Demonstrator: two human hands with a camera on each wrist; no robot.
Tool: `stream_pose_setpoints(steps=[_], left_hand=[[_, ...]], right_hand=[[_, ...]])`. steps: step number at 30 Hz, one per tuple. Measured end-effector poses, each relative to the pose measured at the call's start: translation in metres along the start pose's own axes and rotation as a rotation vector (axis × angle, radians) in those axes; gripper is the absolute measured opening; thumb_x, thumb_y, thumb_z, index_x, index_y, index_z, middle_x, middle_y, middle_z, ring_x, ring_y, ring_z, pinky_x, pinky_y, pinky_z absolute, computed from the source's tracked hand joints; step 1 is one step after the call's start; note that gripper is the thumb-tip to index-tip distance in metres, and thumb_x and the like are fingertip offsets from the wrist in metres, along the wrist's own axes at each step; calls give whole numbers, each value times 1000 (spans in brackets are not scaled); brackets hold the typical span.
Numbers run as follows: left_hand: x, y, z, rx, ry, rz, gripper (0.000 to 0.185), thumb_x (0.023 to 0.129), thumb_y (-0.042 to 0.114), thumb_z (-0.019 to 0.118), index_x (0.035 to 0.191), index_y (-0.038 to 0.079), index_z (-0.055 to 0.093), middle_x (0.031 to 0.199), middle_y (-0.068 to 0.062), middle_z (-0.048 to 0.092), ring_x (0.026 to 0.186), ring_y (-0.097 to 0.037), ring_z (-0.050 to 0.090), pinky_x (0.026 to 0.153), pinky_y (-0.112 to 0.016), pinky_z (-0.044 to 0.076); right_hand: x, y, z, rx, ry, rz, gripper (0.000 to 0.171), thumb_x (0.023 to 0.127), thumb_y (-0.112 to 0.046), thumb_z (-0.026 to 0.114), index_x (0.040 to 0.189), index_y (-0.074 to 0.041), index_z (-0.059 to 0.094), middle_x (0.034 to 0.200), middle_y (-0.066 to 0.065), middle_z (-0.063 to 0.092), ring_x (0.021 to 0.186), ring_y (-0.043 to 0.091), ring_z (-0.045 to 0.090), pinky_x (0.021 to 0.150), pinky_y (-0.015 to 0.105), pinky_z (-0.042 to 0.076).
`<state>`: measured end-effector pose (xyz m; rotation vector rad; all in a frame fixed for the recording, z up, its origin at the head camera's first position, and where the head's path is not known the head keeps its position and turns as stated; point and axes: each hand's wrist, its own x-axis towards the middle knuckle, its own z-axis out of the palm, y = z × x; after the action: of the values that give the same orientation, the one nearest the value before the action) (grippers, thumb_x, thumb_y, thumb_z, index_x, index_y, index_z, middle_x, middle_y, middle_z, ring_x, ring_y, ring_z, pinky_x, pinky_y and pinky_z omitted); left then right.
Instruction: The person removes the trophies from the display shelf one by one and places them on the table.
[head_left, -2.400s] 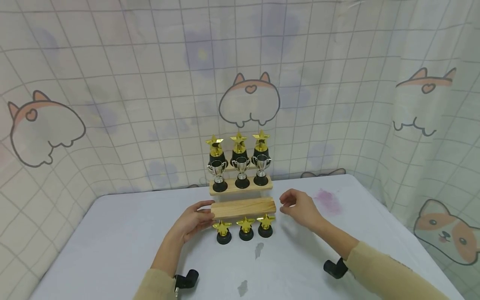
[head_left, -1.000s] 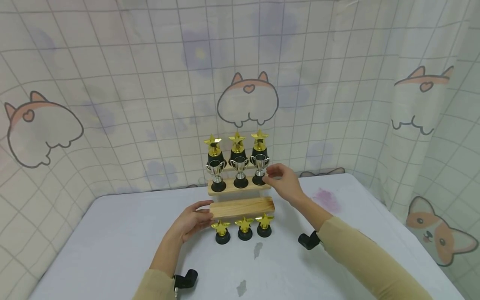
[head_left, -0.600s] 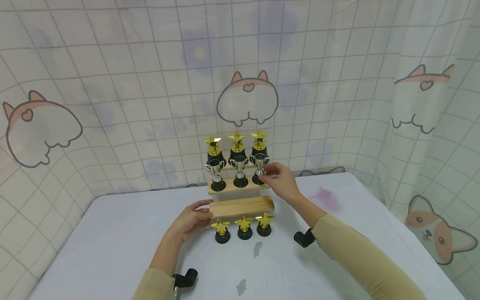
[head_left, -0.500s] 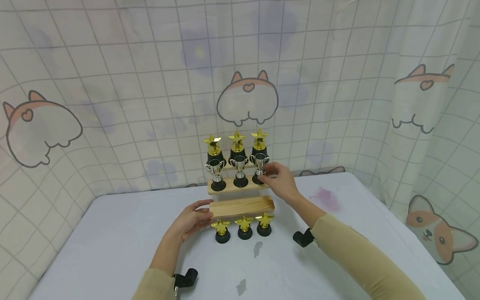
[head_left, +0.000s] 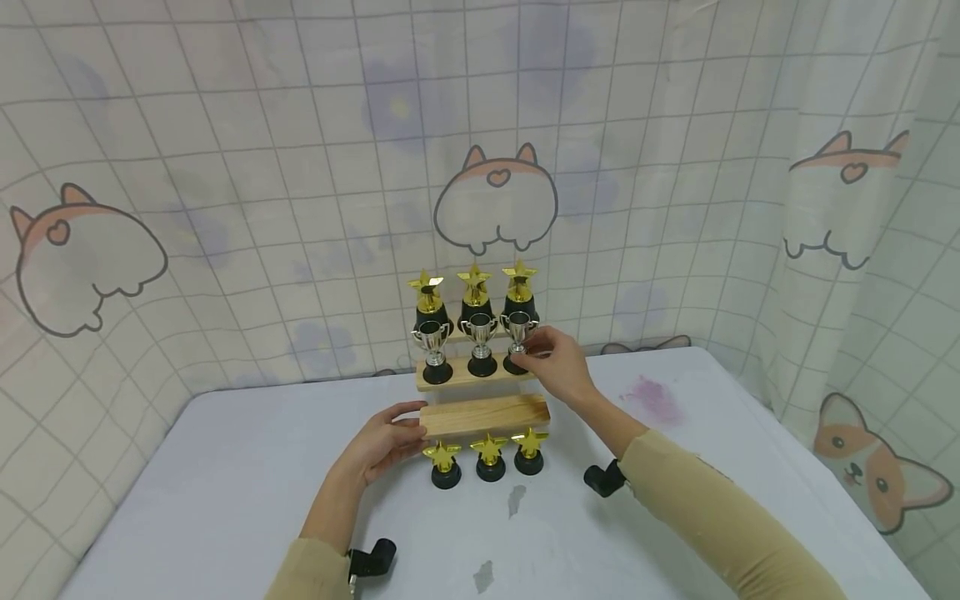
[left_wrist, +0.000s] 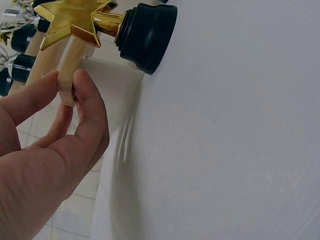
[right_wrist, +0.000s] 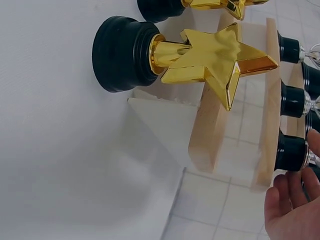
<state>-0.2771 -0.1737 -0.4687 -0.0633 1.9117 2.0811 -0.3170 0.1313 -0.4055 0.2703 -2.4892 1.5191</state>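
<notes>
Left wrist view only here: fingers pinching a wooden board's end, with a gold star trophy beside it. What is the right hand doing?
Observer: The right hand pinches the rightmost silver cup on the middle step.
Operator: Which board is my view showing?
Observer: The lowest step; the left hand holds its left end.
Operator: Anything behind the cups?
Observer: Three gold star trophies stand in a row, higher up.

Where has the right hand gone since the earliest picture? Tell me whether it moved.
Yes. The right hand went up and back from beside the lower wooden step to the rightmost silver cup on the middle step.
</notes>
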Motion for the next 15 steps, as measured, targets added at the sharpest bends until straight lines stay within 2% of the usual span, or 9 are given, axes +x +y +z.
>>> stream_pose_setpoints(steps=[7,15], left_hand=[[-1,0,1,-20,-6,-4,60,95,-7,63,150,-3,42,131,-27,56,98,-23,67,85,-32,58],[-1,1,2,-23,-3,-8,60,94,-7,63,150,-3,42,130,-27,56,98,-23,67,85,-32,58]], right_hand=[[2,-1,4,-41,6,-20,30,91,-18,80,114,-4,68,107,11,71,100,27,68,85,41,57],[1,-2,5,-39,8,-19,27,92,-17,80,113,-4,69,107,11,72,101,27,68,85,42,58]])
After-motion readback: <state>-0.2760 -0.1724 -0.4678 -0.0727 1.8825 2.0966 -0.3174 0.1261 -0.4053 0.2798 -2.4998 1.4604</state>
